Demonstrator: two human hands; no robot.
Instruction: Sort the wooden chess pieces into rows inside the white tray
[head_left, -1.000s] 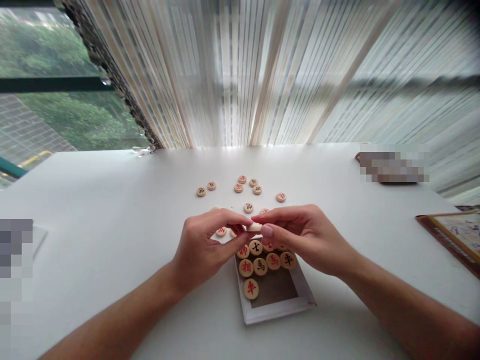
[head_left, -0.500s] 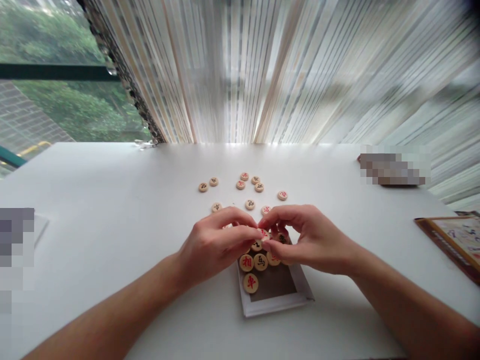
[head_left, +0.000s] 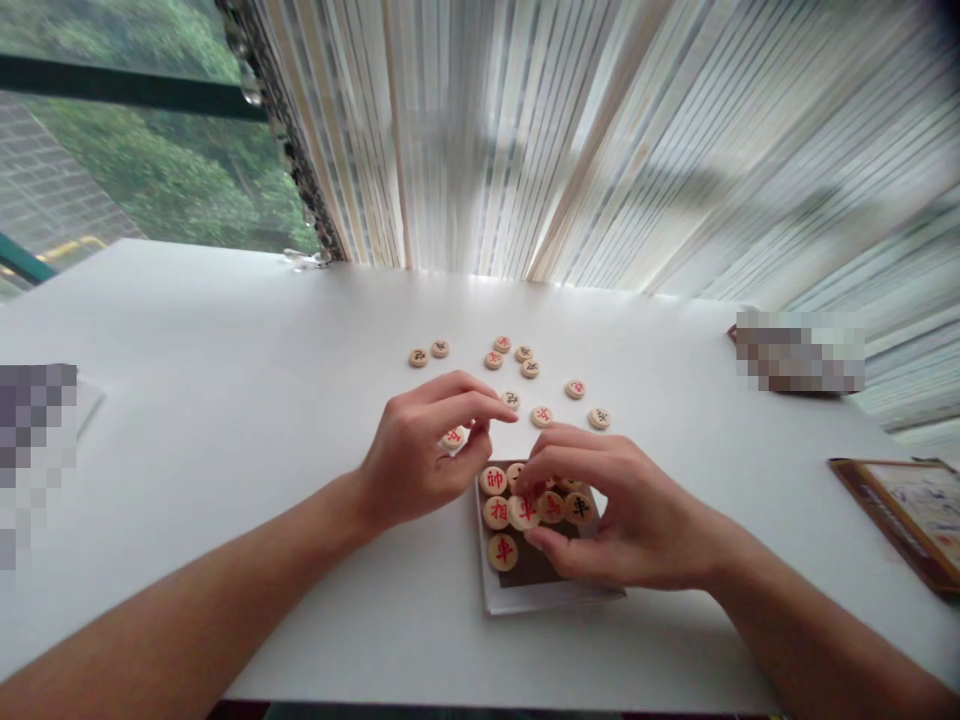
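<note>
My right hand (head_left: 611, 500) pinches a round wooden Chinese chess piece (head_left: 524, 512) with a red character between thumb and fingers. It holds the piece over a shallow box (head_left: 551, 600) with a brown inside and white rim. Rows of pieces lie in the box, among them a red-marked piece (head_left: 502, 552) alone in the nearest row and a black-marked piece (head_left: 579, 509) at the right. Just left of and beyond the box hovers my left hand (head_left: 431, 450), its fingers apart and nothing visible in them. A red-marked piece (head_left: 452, 437) shows partly behind its thumb.
Several loose chess pieces (head_left: 530, 369) are scattered on the white table (head_left: 300, 340) beyond the box. A framed board (head_left: 900, 520) lies at the right edge. Blurred-out objects are at the far right and left. A striped curtain (head_left: 465, 150) hangs behind the table.
My hands have parted. The right hand has brought the red-marked chess piece down toward the box's third row; the left has let go and drawn away left. The view has shifted slightly.
</note>
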